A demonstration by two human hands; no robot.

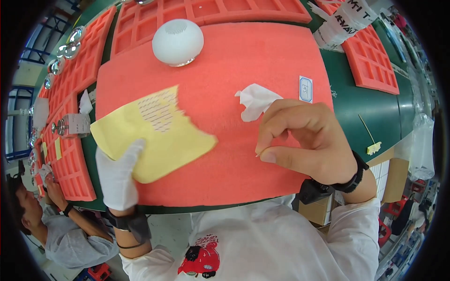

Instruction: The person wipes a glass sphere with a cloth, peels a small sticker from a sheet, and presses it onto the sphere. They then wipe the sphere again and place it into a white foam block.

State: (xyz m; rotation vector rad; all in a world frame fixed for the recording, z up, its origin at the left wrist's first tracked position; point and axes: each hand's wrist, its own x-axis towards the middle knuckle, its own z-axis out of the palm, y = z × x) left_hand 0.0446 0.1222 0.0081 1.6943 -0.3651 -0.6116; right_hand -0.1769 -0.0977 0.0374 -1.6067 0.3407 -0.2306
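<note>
My left hand (118,175), in a white glove, grips a yellow sheet of paper (176,150) by its lower left part, thumb on top. Rows of short dark strokes mark the sheet's upper part, and its right edge is torn. My bare right hand (304,140) pinches thumb against forefinger over the red foam pad (234,182). A tiny pale bit shows at those fingertips, too small to name. Just beyond this hand lies a crumpled white cloth (258,99), partly covered by the fingers. A white rounded dome (177,43) with a dotted patch on top stands at the pad's far side.
Red foam trays (206,11) with compartments line the far and left sides of the green table (361,110). Shiny metal balls (72,49) and a glass bottle (76,125) sit at left. A thin stick (369,129) lies at right. Another person (61,225) works at lower left.
</note>
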